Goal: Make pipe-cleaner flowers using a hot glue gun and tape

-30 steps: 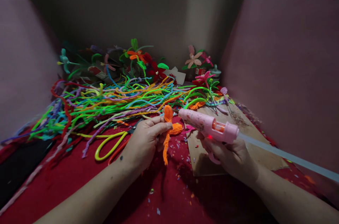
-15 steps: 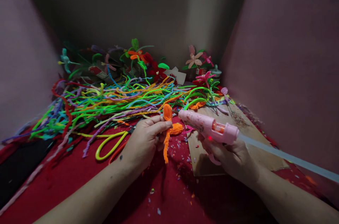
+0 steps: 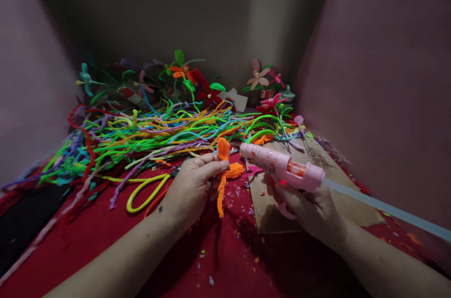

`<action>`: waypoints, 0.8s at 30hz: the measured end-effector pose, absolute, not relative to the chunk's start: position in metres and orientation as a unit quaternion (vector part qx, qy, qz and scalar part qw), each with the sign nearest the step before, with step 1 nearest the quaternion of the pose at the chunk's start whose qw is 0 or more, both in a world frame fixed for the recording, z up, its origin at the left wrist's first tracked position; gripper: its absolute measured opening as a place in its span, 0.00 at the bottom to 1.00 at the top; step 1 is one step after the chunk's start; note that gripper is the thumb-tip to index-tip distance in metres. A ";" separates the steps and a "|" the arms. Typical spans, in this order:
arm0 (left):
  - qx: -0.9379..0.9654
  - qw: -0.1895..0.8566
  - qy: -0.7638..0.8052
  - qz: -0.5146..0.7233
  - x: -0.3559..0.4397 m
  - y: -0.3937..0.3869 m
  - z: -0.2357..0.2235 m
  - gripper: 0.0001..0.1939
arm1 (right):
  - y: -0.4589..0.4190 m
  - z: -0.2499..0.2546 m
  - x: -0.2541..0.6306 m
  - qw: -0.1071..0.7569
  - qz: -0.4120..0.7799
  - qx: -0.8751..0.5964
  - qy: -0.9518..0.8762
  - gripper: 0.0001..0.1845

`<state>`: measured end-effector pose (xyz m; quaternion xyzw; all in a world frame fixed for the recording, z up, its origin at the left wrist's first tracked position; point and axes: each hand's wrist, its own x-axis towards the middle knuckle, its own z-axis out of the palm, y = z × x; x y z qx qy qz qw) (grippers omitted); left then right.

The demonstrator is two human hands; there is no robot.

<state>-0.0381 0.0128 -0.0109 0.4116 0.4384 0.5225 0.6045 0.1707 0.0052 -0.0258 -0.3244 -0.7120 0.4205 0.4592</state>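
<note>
The left hand (image 3: 197, 180) pinches an orange fuzzy piece (image 3: 234, 171) between thumb and fingers, in front of the pile of fuzzy stems (image 3: 176, 131); the right hand (image 3: 306, 209) has its fingers wrapped around a pink glue gun (image 3: 268, 156), though I cannot tell if the trigger is pressed; the nozzle stands near the piece, apart from it, and points toward the left fingers, so a small slip could burn the thumb, if the tip is hot; the long glue stick (image 3: 384, 206) behind could catch and turn the gun; loose scraps (image 3: 211, 280) on the red cloth (image 3: 169, 260) could stick to glue; yellow handles (image 3: 130, 201) lie beside the left wrist, and cardboard (image 3: 338, 199) lies under the gun.
</note>
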 end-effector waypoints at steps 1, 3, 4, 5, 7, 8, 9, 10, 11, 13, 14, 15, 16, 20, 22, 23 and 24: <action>0.411 0.607 0.438 0.520 -0.038 0.013 -0.011 0.07 | 0.005 -0.024 0.170 0.457 0.416 -0.328 -0.715 0.19; 0.413 0.609 0.437 0.518 -0.038 0.012 -0.011 0.07 | 0.004 -0.022 0.169 0.452 0.414 -0.332 -0.717 0.19; 0.414 0.608 0.437 0.518 -0.038 0.012 -0.010 0.07 | 0.004 -0.021 0.168 0.450 0.415 -0.334 -0.717 0.19; 0.416 0.606 0.437 0.518 -0.038 0.012 -0.010 0.07 | 0.004 -0.021 0.168 0.448 0.416 -0.334 -0.717 0.19; 0.417 0.604 0.439 0.517 -0.038 0.011 -0.010 0.07 | 0.004 -0.021 0.168 0.448 0.420 -0.335 -0.714 0.19; 0.417 0.605 0.440 0.517 -0.038 0.011 -0.010 0.07 | 0.004 -0.022 0.169 0.449 0.423 -0.335 -0.712 0.19; 0.416 0.606 0.440 0.516 -0.038 0.011 -0.010 0.08 | 0.005 -0.024 0.169 0.449 0.426 -0.334 -0.711 0.19; 0.415 0.606 0.440 0.516 -0.038 0.011 -0.010 0.08 | 0.005 -0.025 0.170 0.449 0.429 -0.334 -0.710 0.18; 0.413 0.607 0.440 0.517 -0.038 0.011 -0.010 0.08 | 0.005 -0.026 0.171 0.447 0.432 -0.334 -0.709 0.18; 0.410 0.607 0.442 0.518 -0.038 0.011 -0.010 0.08 | 0.005 -0.029 0.172 0.443 0.436 -0.335 -0.708 0.18; 0.409 0.607 0.444 0.518 -0.038 0.011 -0.009 0.09 | 0.005 -0.031 0.173 0.441 0.439 -0.334 -0.707 0.18; 0.409 0.606 0.445 0.518 -0.038 0.011 -0.009 0.09 | 0.005 -0.032 0.173 0.442 0.442 -0.334 -0.706 0.18; 0.409 0.604 0.447 0.517 -0.038 0.011 -0.009 0.09 | 0.005 -0.033 0.173 0.444 0.444 -0.332 -0.704 0.18; 0.413 0.603 0.444 0.519 -0.039 0.011 -0.008 0.09 | 0.005 -0.035 0.174 0.448 0.452 -0.332 -0.696 0.18; 0.409 0.603 0.446 0.520 -0.039 0.011 -0.007 0.09 | 0.005 -0.034 0.174 0.441 0.456 -0.335 -0.696 0.18; 0.406 0.603 0.448 0.521 -0.039 0.010 -0.007 0.08 | 0.005 -0.034 0.174 0.438 0.458 -0.336 -0.697 0.18; 0.403 0.603 0.451 0.521 -0.038 0.010 -0.007 0.08 | 0.004 -0.032 0.174 0.435 0.458 -0.337 -0.698 0.18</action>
